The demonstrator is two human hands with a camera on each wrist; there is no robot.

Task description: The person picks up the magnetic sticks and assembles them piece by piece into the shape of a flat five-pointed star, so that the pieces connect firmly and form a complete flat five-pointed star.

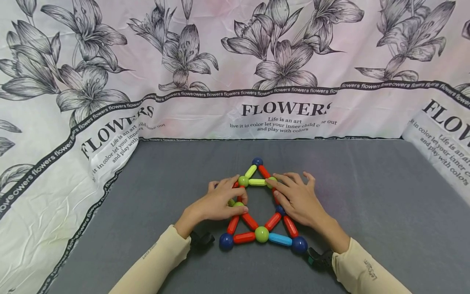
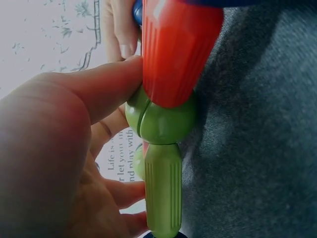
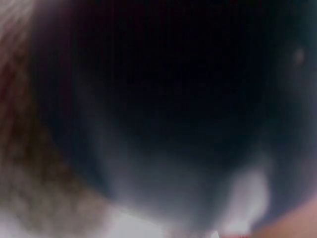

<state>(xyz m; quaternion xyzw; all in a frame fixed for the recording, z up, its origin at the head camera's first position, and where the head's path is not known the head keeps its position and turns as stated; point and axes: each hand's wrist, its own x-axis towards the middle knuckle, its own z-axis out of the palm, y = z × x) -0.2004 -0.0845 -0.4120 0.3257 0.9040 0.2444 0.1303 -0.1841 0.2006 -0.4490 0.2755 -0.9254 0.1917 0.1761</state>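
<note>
A frame of magnetic building sticks and balls lies on the grey surface, with red sticks [image 1: 244, 237], light green sticks [image 1: 257, 182] and one blue stick [image 1: 280, 239]. My left hand [image 1: 220, 199] grips its left side, thumb and bent index finger about a green ball [image 1: 238, 205]. In the left wrist view the thumb tip presses where a red stick [image 2: 178, 54] meets that ball. My right hand [image 1: 302, 200] lies over the right side. Its fairly straight fingers rest on the upper right green ball [image 1: 272, 181] and the red stick below it.
A blue ball [image 1: 257, 162] tops the frame; dark blue balls [image 1: 226, 241] mark the lower corners. Grey cloth [image 1: 176, 171] covers the work surface. A flower-printed sheet [image 1: 205, 114] rises behind and on both sides. The right wrist view is dark and blurred.
</note>
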